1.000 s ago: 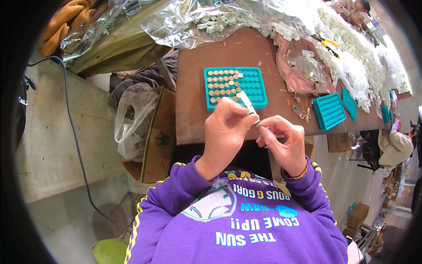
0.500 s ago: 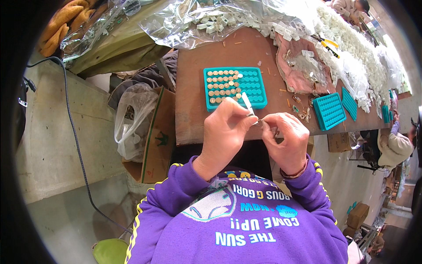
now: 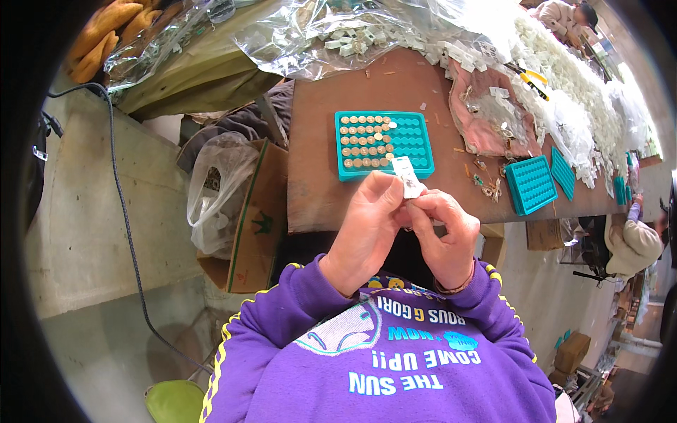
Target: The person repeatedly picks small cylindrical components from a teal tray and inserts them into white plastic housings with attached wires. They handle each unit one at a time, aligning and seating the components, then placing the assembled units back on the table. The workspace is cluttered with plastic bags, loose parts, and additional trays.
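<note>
Between thumb and forefinger, my left hand pinches a small flat white plastic piece, its face with some dark detail turned up. My right hand meets it at the piece's lower end, thumb and forefinger pressed together; whatever they grip is too small to make out. Just beyond both hands lies a teal tray with rows of round pockets. Small round metal discs fill its left half, while pockets on the right show bare. A few paler discs lie at the edge of the filled rows.
Another teal tray and a teal piece lie to the right. Beyond them are a pink cloth, yellow-handled pliers and heaped white plastic parts. A cardboard box with a plastic bag stands left. Other people work at right.
The white piece has turned from edge-on to face-up. My right hand has moved left and closer to my left hand, so the fingers of both now meet at the piece.
</note>
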Tool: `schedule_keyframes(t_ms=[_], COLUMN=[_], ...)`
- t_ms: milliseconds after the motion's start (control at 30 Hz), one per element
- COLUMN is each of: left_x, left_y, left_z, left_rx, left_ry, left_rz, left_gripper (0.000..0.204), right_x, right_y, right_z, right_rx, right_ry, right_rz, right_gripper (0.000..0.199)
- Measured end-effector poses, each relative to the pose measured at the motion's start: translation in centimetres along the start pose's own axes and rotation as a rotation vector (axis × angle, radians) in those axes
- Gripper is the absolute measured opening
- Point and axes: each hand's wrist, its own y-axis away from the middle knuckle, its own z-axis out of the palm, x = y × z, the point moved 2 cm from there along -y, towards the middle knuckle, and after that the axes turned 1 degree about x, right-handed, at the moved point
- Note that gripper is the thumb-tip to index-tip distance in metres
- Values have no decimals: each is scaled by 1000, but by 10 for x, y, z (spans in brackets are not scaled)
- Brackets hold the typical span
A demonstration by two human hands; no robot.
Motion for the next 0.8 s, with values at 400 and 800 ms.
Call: schedule_keyframes(t_ms=[400, 800], left_x=[16, 14], left_y=[24, 9], left_z=[-33, -26], left_rx=[32, 71], left_ry=[-78, -31], left_rz=[202, 176], left_gripper=[11, 14], right_x=[30, 39], right_y=[-38, -56], right_z=[3, 25], right_rx=[10, -42], right_ry=[508, 555], right_rz=[-246, -234], right_gripper=[16, 13])
